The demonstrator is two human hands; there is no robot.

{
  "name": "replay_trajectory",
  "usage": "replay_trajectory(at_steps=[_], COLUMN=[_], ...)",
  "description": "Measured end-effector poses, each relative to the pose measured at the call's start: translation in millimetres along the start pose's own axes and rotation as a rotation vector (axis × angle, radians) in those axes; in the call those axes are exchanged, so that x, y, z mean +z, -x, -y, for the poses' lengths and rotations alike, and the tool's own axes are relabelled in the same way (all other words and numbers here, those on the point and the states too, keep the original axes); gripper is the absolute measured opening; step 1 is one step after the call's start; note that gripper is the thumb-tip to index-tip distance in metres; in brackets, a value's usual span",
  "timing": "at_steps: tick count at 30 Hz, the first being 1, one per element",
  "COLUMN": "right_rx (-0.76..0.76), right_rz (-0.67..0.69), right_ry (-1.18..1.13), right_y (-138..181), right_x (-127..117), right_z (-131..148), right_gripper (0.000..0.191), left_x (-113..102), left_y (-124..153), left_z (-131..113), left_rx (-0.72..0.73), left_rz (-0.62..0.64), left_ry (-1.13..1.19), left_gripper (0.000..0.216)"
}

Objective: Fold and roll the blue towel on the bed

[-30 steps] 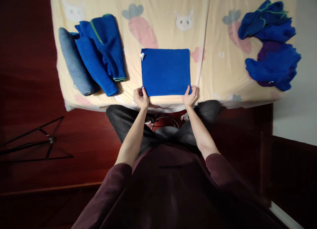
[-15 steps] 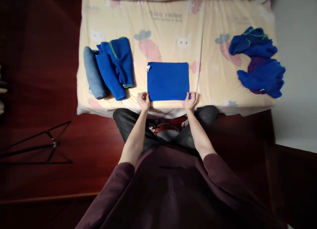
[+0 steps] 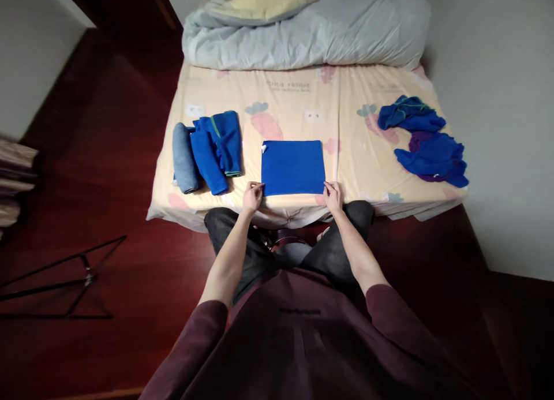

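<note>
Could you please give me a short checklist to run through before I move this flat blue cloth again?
1. Blue cloth lying flat: ok, no large creases show.
2. Left hand at a corner: ok, fingers pinch the near left one.
3. Right hand at a corner: ok, fingers pinch the near right one.
4. White tag out of sight: not ok, it shows at the far left corner.
5. Apart from the green-edged cloth: ok, patterned sheet shows between.
6. Firmness of both pinches: cannot tell.

The bed looks bright, the floor dim.
</note>
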State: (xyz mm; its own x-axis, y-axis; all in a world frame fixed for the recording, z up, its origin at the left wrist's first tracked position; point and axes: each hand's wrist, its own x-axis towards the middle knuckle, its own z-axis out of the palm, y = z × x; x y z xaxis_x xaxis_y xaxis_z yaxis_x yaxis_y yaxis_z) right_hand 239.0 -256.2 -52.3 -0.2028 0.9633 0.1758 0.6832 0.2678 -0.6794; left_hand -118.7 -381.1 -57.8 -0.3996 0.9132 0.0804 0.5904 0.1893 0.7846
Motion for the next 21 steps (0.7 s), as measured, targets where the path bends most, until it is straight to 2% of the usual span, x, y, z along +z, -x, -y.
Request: replay_trajectory(at_steps=[5,11,14,17,21], right_rx=[-0.157,-0.213,-0.246,-0.260,-0.196], right_rz=[0.196,0.218,0.254,0.284,0.223], right_ry=[0.228,0.277,0.261,0.233,0.177], right_y=[-3,-8,-9,-10,-12], right_x=[-16,-16,-17,-19,-17], right_z=[-11,-25,-30,-32,-29], right_gripper=[0.047,0.055,0.065,0.070,0.061], left_x=[-13,-12,-10,-8,-5], left_y=[-3,1,4,4,1], left_z=[13,23,26,28,27], left_rx=[0.163,0.167,0.197,0.204,0.150], left_rz=[0.114,0.154,0.172,0.115,0.081], left_ry=[-0.096,-0.126,-0.151,-0.133,-0.080], left_gripper=[0.037,0.060,0.072,0.065,0.055])
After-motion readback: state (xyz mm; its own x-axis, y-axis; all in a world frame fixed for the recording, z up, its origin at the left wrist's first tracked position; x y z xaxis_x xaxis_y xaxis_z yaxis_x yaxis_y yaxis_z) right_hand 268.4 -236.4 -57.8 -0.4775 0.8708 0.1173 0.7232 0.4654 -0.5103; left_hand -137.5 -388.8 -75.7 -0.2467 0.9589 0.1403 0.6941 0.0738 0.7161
